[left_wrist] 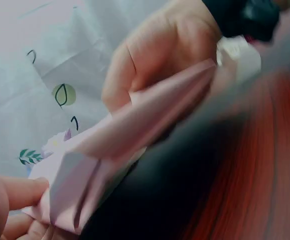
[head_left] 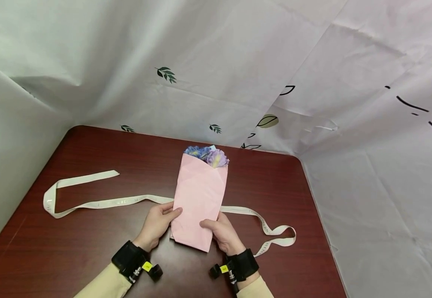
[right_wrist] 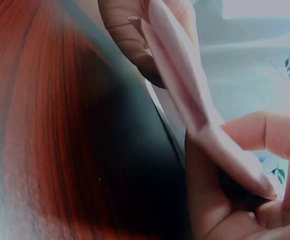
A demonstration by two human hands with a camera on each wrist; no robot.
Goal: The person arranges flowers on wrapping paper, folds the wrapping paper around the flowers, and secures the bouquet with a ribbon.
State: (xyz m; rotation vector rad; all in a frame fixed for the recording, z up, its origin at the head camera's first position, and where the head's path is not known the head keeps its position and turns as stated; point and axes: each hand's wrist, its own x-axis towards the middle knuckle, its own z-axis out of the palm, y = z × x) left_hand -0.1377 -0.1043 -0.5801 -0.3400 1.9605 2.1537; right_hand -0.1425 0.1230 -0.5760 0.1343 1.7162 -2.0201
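Note:
A bouquet wrapped in pink paper [head_left: 199,194] lies in the middle of the scene, with blue flowers [head_left: 195,151] and a light purple flower [head_left: 217,158] showing at its top. My left hand [head_left: 155,227] pinches the wrapper's left edge, thumb in front and fingers behind. On the opposite edge, lower down, my right hand [head_left: 225,235] grips the paper the same way. The right wrist view shows the folded bottom of the pink wrapper [right_wrist: 182,75] between both hands. A white printed ribbon [head_left: 123,201] passes behind the bouquet and comes out on both sides.
The dark red wooden table [head_left: 100,256] has rounded far corners. White cloth [head_left: 134,74] with leaf prints hangs behind it and along its sides. The ribbon's left end folds back on itself; its right end loops near the right wrist's black band [head_left: 243,265].

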